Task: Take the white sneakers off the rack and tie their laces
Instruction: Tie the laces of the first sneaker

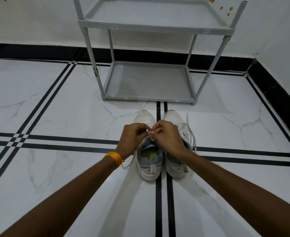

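Observation:
Two white sneakers stand side by side on the floor, toes pointing toward the rack. Over the left sneaker (148,161), my left hand (133,138) and my right hand (168,135) meet, both pinching its white lace (150,131) between the fingertips. A loose end of that lace trails on the floor (128,164) under my left wrist. The right sneaker (176,165) has slack laces (190,134) looping out to its right side. My right forearm crosses over part of the right sneaker.
A grey two-shelf rack (149,98) stands just beyond the sneakers against the white wall, with nothing on the shelves that show. The floor is white marble tile with black stripes. A black skirting runs along the wall and down the right side.

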`<state>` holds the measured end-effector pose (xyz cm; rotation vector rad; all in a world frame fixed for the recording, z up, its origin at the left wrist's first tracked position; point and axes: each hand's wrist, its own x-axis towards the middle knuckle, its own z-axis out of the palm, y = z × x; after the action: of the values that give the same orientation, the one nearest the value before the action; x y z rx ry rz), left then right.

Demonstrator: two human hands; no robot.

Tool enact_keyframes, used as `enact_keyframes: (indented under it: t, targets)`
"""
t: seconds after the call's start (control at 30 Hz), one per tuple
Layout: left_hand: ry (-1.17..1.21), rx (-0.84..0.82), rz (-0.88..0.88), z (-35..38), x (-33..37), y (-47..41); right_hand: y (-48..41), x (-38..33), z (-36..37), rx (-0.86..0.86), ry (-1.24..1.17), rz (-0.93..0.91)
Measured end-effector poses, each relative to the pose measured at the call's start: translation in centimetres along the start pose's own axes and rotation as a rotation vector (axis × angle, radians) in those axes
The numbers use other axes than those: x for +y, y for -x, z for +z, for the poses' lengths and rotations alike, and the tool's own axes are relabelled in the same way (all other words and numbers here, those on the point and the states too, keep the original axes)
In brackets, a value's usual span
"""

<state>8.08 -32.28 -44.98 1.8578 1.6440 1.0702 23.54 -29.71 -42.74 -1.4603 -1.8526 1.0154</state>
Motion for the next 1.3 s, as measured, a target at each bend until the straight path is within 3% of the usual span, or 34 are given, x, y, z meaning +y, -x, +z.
enact_keyframes:
  t: [0.17, 0.3, 0.37, 0.5, 0.6, 0.8, 0.93, 1.03, 1.13, 1.3]
  targets:
    - [-0.225, -0.211, 0.127, -0.4, 0.3, -0.2, 0.1, 0.6, -0.4, -0.046, -0.178, 0.087]
    - [-0.544, -0.267, 0.207, -0.4, 0.7, -1.1, -0.2, 0.6, -0.3, -0.014, -0.013, -0.025]
    - [-0.433, -0.264, 0.049, -0.6, 1.3, -1.6, -0.3, 0.3, -0.6, -0.016, 0.047, -0.099]
    - [0.377, -0.452, -0.706, -1.7, 1.5, -2.8, -0.2, 0.4, -0.7, -0.044, 0.099, -0.2]
    - [0.518, -0.421, -0.842, -1.8, 1.3, -3.0, -0.3, 0.4, -0.7, -0.067, 0.27, -0.293]
    - [0.488, -0.316, -0.819, -1.9, 1.7, -3.1, -0.5, -1.3, -1.1, -0.074, 0.74, -0.59]
    - [0.5, -0.32, -0.771, -2.2, 1.9, -3.0, -0.8, -1.3, -1.4, -0.093, 0.631, -0.464]
    - [0.427, -0.202, -0.702, -2.3, 1.5, -3.0, -1.0, -0.5, -1.9, -0.057, 0.559, -0.441]
    - [0.24, -0.059, -0.646, -2.9, -0.9, -1.9, -1.0, 1.1, -3.6, -0.089, 0.657, -0.359]
    - [-0.217, -0.093, -0.48, -2.0, -3.7, 0.7, -0.1, 3.5, -4.0, -0.193, 0.827, -0.258]
